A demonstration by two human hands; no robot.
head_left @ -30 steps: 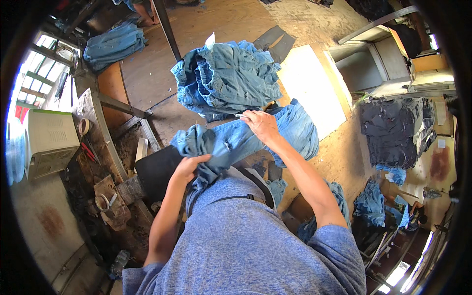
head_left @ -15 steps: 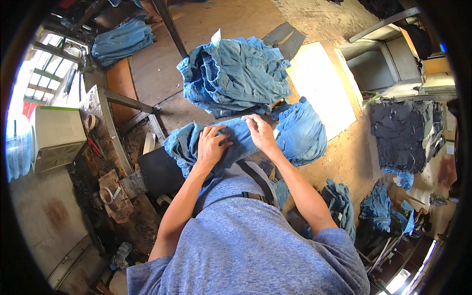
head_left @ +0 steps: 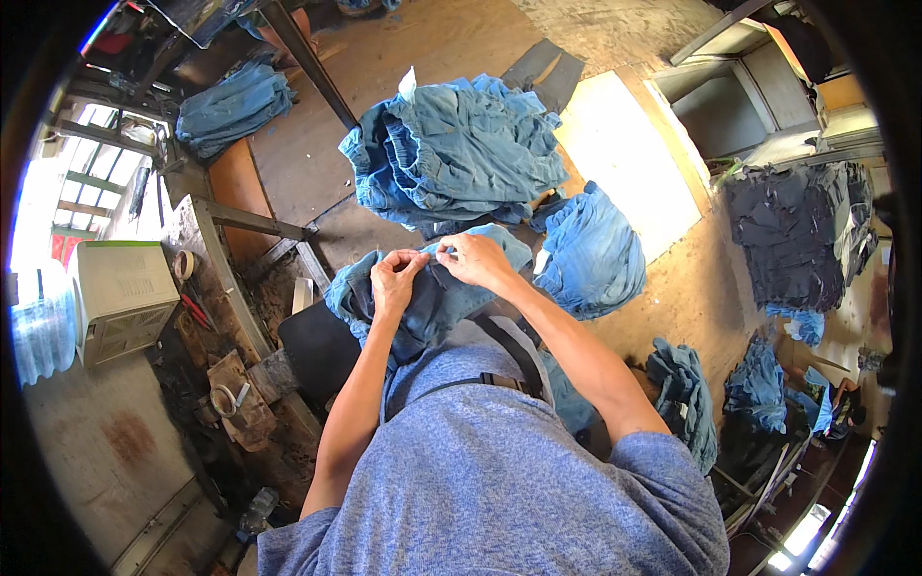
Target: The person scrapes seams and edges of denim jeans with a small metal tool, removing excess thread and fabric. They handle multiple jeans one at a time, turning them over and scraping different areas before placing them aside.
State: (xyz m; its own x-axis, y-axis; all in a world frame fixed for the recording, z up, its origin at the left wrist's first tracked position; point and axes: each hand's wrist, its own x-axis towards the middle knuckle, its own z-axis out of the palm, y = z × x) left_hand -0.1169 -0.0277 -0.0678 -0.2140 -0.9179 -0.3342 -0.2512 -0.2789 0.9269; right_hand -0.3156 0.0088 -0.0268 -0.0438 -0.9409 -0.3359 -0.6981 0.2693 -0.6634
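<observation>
A blue denim garment lies bunched across my lap. My left hand pinches its upper edge with thumb and fingers. My right hand grips the same edge just to the right, and a small white bit shows between its fingertips. The two hands almost touch. Just beyond them lies a big heap of blue denim garments, and a folded denim bundle sits to the right of my right forearm.
A dark pile of clothes lies at the far right. More denim bundles lie on the floor at lower right, another at upper left. A cluttered workbench with scissors and tape stands on my left, beside a white box.
My left hand has come up from the garment's lower part to its top edge, meeting my right hand. Both now pinch the same spot.
</observation>
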